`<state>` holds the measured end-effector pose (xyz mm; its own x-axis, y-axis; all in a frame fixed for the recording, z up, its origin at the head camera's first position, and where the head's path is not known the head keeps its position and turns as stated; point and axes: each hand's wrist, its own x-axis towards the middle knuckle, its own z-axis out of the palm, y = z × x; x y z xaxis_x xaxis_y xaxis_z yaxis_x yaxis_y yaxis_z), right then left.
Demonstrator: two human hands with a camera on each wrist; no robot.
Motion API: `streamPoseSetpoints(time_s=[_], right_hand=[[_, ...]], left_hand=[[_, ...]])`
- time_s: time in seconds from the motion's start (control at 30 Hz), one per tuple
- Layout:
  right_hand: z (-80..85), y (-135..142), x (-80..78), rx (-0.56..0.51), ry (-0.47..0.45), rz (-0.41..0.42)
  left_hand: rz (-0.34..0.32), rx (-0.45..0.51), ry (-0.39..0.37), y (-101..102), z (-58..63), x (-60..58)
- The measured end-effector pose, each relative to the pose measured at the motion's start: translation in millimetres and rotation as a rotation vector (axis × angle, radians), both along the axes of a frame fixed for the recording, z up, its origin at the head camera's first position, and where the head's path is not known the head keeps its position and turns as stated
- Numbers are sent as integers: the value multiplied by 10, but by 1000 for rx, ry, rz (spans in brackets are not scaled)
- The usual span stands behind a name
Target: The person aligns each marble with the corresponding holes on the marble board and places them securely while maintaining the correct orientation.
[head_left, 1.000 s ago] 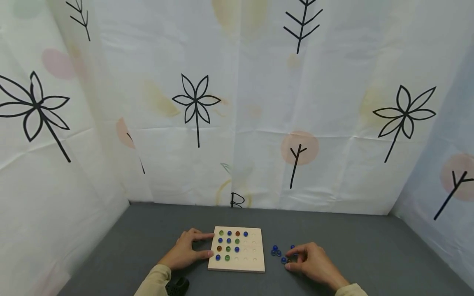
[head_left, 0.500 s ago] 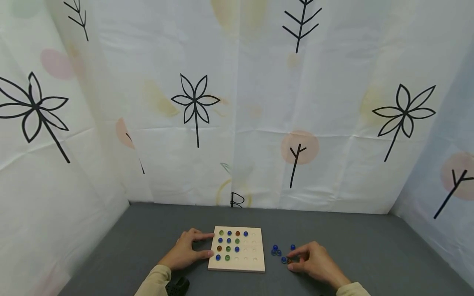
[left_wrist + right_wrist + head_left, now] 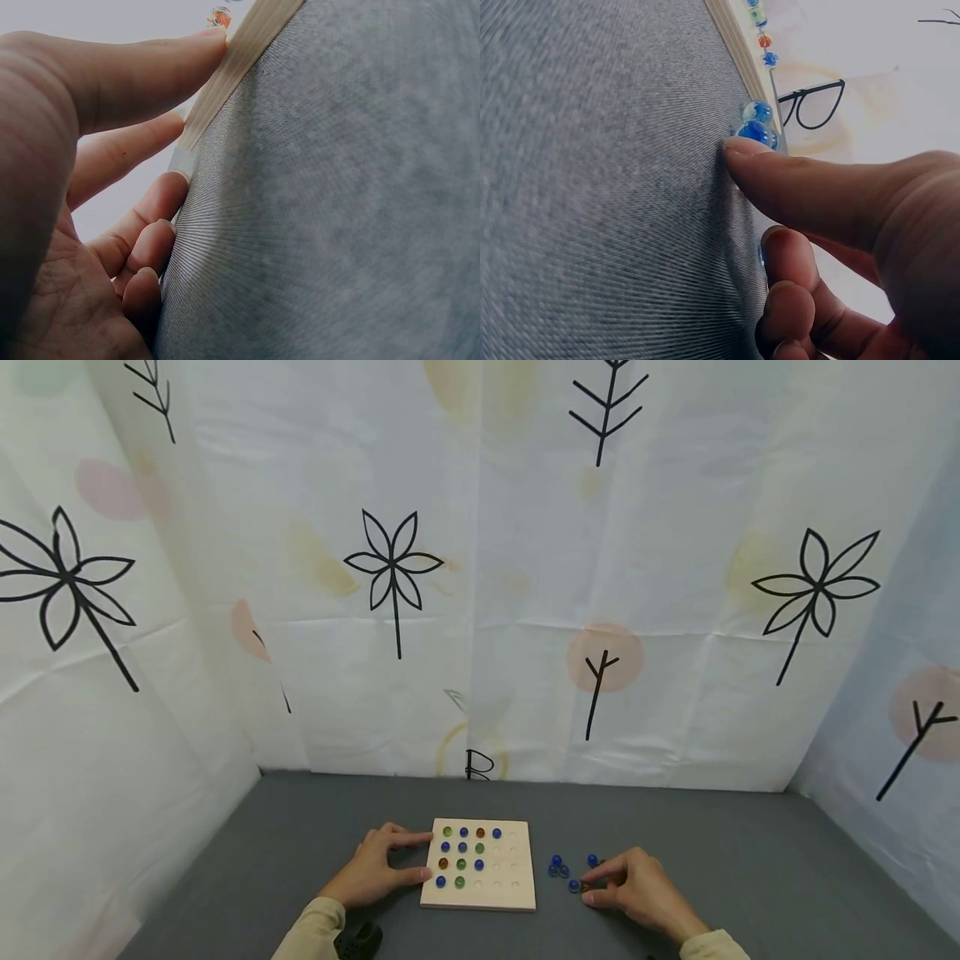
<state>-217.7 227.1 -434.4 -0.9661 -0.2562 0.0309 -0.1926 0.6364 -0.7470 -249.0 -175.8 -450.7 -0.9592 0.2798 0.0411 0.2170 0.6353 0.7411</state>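
A pale wooden board [image 3: 517, 895] with rows of shallow hollows lies flat on the table, its left columns filled with blue, green and amber marbles. My left hand [image 3: 375, 870] touches the board's left side with thumb and index finger held out. To the right, my right hand [image 3: 637, 893] pinches an amber marble [image 3: 585, 887] between thumb and index finger, low over the table. A blue marble [image 3: 573, 886] sits just left of those fingertips. In the right wrist view the thumb [image 3: 795, 184] hides the pinched marble, with blue marbles [image 3: 754, 133] behind it.
A small cluster of blue marbles [image 3: 557, 862] lies between the board and my right hand. Another blue marble [image 3: 592, 860] is beyond the index finger. Patterned white cloth [image 3: 525, 710] walls the grey table [image 3: 337, 810] at back and sides. A dark object [image 3: 360, 941] is by the left wrist.
The right fingers have shifted slightly and now cover more of the amber marble. My left hand and the board stay in place.
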Motion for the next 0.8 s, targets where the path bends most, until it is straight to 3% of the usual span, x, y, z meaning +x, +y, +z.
streamPoseSetpoints(time_s=[0.5,0.8], right_hand=[[83,-42,31,-13,-7,-22],[137,-88,46,-31,6,4]], left_hand=[[-2,10,0,-1,-13,-2],[-2,19,-6,-2,-13,7]])
